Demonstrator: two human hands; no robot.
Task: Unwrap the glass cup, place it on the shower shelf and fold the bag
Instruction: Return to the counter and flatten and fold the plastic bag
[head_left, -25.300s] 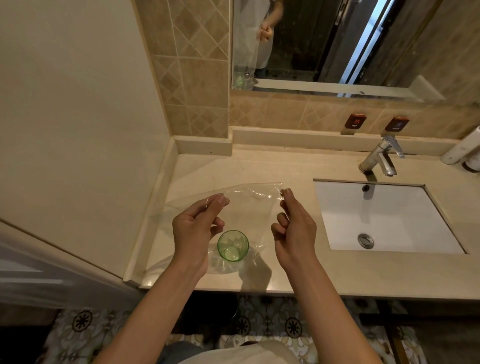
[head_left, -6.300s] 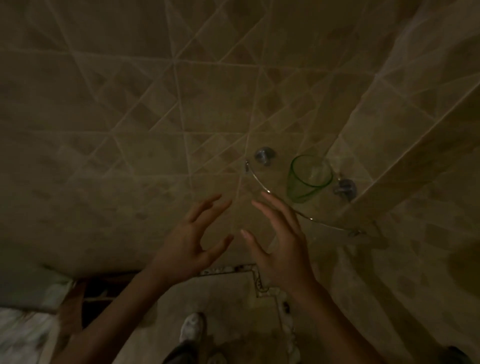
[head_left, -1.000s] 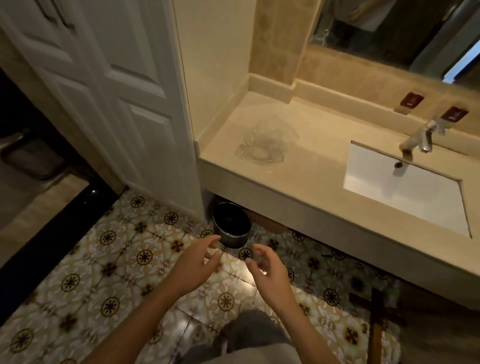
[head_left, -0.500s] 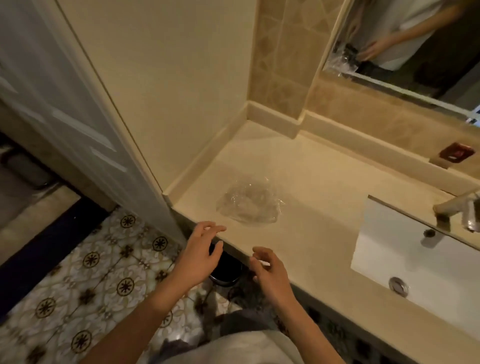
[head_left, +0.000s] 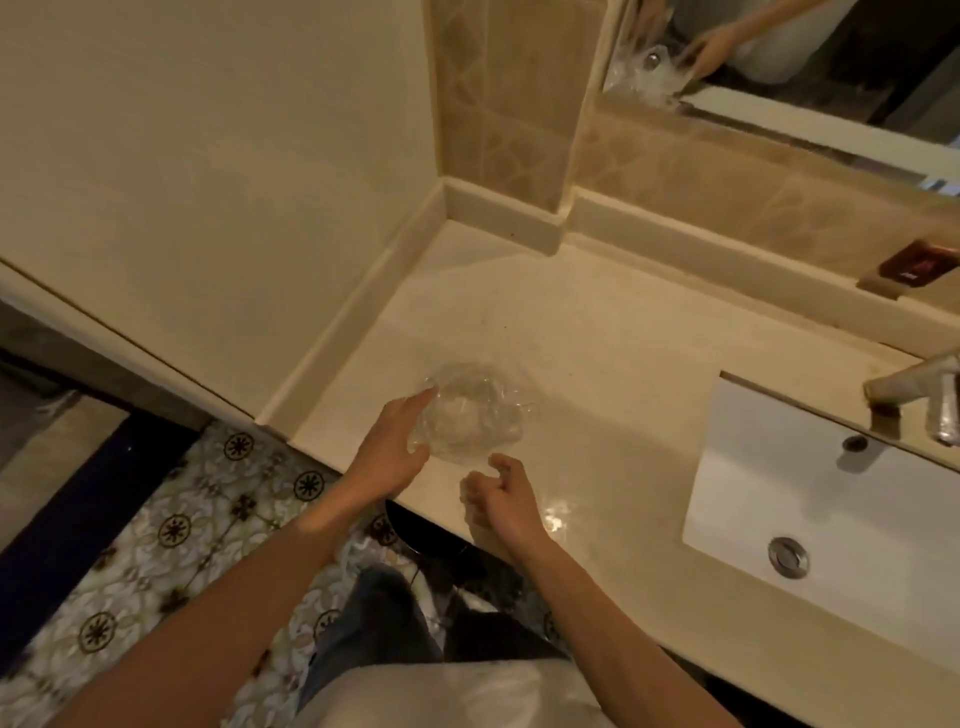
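Counter (head_left: 597, 364) | one crumpled bag (head_left: 475, 413) | left hand (head_left: 389, 452) grip open, touching bag | right hand (head_left: 501, 501) half-curled, empty

Half a second ago our hands hung before the tabletop (head_left: 597, 332) edge; now the left hand (head_left: 389, 457) touches the crumpled bag (head_left: 475, 410), and the right hand (head_left: 501, 501) is over the tabletop, near it.

bag (head_left: 475, 413): clear | countertop (head_left: 613, 364): cream | sink (head_left: 831, 499): white | floor (head_left: 156, 525): dark floral-medallion tiles
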